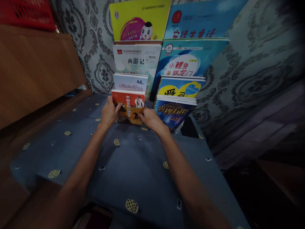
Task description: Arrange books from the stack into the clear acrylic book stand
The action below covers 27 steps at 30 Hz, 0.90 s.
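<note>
An orange-red book with a horse and a white-robed figure on its cover stands upright at the front of the left column of books. My left hand grips its left edge, thumb on the cover. On the other side, my right hand is closed round its right edge, with the thumb also on the front. Directly behind it rises a pale blue book, then a taller white-and-green book. Right of my right hand, a dark blue book leans at the front of the right column.
A yellow-green book and a large blue book stand at the back against patterned wallpaper. Other books fill the right column. A wooden cabinet with a red basket is at left. Grey-blue cloth covers the table.
</note>
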Tool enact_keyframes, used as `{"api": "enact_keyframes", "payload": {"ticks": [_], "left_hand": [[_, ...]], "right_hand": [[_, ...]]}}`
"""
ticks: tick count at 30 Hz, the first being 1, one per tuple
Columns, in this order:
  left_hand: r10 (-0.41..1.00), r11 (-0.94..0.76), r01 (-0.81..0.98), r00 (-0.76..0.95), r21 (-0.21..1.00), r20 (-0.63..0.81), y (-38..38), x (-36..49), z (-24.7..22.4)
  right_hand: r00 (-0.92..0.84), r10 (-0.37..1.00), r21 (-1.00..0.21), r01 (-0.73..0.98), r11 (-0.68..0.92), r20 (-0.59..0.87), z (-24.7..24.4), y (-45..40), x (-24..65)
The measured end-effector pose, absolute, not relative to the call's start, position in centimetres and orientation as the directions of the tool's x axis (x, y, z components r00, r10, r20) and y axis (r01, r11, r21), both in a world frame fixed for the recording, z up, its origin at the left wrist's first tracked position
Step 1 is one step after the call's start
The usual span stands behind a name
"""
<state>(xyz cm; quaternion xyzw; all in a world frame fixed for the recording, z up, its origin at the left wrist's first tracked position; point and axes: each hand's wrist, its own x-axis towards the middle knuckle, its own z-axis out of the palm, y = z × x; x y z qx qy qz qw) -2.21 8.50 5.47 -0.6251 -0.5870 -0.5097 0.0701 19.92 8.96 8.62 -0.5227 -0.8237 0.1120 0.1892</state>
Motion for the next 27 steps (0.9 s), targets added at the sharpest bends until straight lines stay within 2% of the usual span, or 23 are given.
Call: {"api": "enact_keyframes", "payload": {"ticks": [4, 7, 11, 17, 23, 27], "left_hand": [[0.685, -0.292, 0.802, -0.206, 0.522, 0.699, 8.6, -2.4, 5.2], [0.704, -0.249, 0.828, -0.202, 0.503, 0.681, 8.4, -2.4, 5.3], [0.725, -0.197, 0.851, -0.207, 0.486, 0.656, 8.1, -2.1, 5.7], [0.723, -0.217, 0.871, -0.160, 0.440, 0.673, 7.9, -1.9, 6.1], [0.755, -0.172, 0.896, -0.147, 0.409, 0.640, 7.7, -1.9, 6.5], [0.704, -0.229, 0.891, -0.126, 0.391, 0.699, 7.5, -1.4, 7.2]], "right_hand": [[-0.426, 0.887, -0.351, 0.814, 0.462, 0.179, 8.3, 9.2, 20.1], [-0.395, 0.900, -0.339, 0.834, 0.436, 0.186, 8.3, 9.0, 20.0], [-0.330, 0.928, -0.369, 0.852, 0.373, 0.175, 9.2, 8.3, 19.6], [-0.275, 0.947, -0.423, 0.847, 0.321, 0.168, 10.9, 7.2, 18.8], [-0.251, 0.952, -0.455, 0.837, 0.304, 0.174, 11.0, 6.8, 18.6], [-0.234, 0.962, -0.456, 0.848, 0.271, 0.138, 10.7, 6.7, 18.4]]}}
